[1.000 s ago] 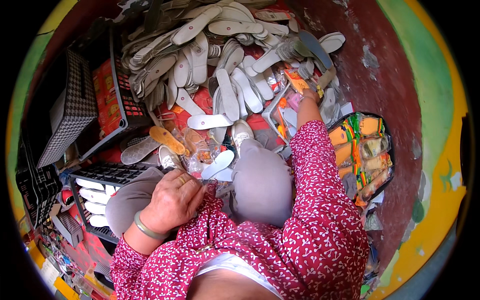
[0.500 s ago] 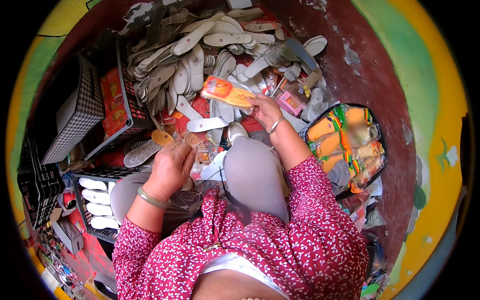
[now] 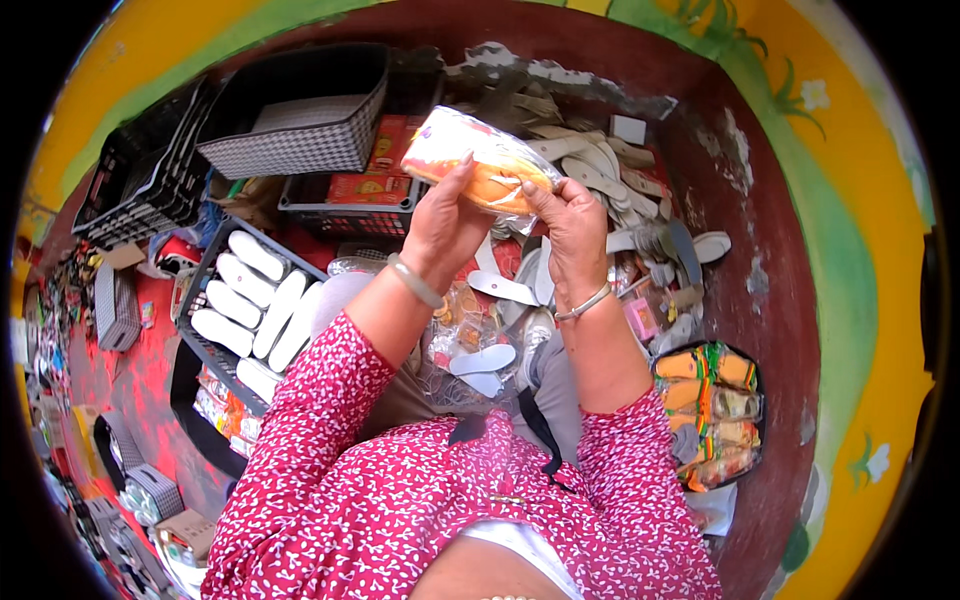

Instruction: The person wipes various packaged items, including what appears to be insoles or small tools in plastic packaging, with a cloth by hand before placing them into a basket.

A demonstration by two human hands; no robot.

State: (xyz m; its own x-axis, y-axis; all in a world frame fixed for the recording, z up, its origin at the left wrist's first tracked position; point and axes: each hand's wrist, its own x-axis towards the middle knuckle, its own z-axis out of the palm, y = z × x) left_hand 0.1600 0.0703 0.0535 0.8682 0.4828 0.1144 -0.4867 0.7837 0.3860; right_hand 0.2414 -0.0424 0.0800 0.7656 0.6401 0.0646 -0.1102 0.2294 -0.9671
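Grasping clear-wrapped orange-and-white packet [image 3: 500, 176] two-handed, tilted, raised in front of body: pressing thumb of left hand [image 3: 442, 218] against near face, gripping right end with right hand [image 3: 574, 228], thumb forward. Wearing pale bangle [image 3: 415, 281] on left wrist, silver-toned bangle [image 3: 583, 303] on right. Beyond, rightward: heaped pale insoles [image 3: 597, 180]. Lower left: black crate [image 3: 213, 362] holding white shoe-shaped pieces [image 3: 284, 312]. Lower right: dark tray [image 3: 762, 398] with wrapped orange packets [image 3: 735, 372].
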